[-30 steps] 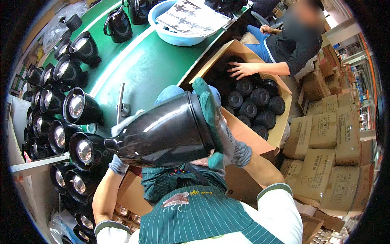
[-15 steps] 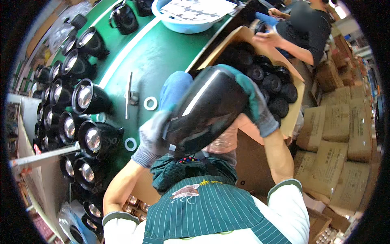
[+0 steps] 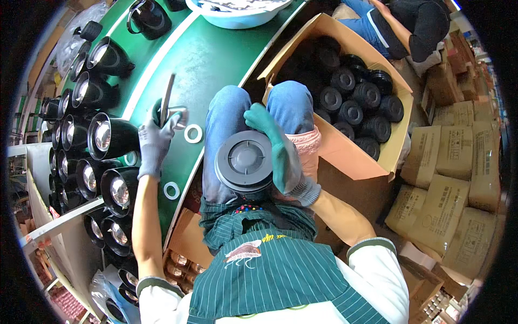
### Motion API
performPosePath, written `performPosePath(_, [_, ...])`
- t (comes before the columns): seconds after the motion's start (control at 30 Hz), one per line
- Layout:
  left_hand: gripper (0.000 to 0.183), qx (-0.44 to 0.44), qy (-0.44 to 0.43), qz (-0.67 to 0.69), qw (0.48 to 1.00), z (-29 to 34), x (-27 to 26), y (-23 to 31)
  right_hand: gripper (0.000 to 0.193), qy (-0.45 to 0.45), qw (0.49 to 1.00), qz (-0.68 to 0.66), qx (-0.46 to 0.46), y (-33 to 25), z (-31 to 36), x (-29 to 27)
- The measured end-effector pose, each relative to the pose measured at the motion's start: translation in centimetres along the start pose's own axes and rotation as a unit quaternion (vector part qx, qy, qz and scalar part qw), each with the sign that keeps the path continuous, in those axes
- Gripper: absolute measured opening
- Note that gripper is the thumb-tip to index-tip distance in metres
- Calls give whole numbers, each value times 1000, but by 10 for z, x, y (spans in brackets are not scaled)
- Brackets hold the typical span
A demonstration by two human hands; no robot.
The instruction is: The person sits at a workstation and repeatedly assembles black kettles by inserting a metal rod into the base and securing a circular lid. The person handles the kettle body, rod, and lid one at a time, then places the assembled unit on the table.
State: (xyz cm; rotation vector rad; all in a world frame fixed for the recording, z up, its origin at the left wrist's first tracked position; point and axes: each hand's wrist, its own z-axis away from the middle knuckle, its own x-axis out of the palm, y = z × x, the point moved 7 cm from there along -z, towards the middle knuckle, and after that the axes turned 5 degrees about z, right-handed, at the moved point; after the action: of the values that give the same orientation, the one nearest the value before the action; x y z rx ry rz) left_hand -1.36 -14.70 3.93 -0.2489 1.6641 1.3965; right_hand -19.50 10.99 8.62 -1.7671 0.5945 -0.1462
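A black jug point(image 3: 251, 183) stands between my thighs, its round grey ribbed base point(image 3: 244, 160) facing up at me. My right hand point(image 3: 281, 156), in a grey and green glove, lies curved along the jug's right side and steadies it. Over the green table my left hand point(image 3: 156, 135), gloved the same way, is closed around a metal tool point(image 3: 168, 93) with a long flat bar and a short metal piece at its lower end. White rings point(image 3: 193, 133) lie on the table beside that hand.
Several black jugs point(image 3: 102, 136) with shiny openings crowd the left of the table. An open carton point(image 3: 345, 164) of black round parts point(image 3: 350, 112) stands right of my knees. Stacked cartons point(image 3: 453, 156) fill the right; a person point(image 3: 415, 29) sits at far right. A pale blue basin point(image 3: 240, 19) stands ahead.
The jug has gone from lying tilted across my lap to standing base up between my thighs. My left hand has left it and taken hold of the metal tool on the table.
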Motion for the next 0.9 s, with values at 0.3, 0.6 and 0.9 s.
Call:
performPosePath(0.3, [76, 268, -266, -209, 902, 95, 11, 187, 76, 8, 917, -336, 213, 39, -25, 3])
performPosePath(0.6, [84, -33, -205, -332, 920, 137, 55, 210, 38, -148, 883, -360, 262, 83, -60, 44])
performPosePath(0.9, [70, 140, -143, -36, 979, 124, 23, 165, 44, -72, 891, -403, 196, 56, -13, 3])
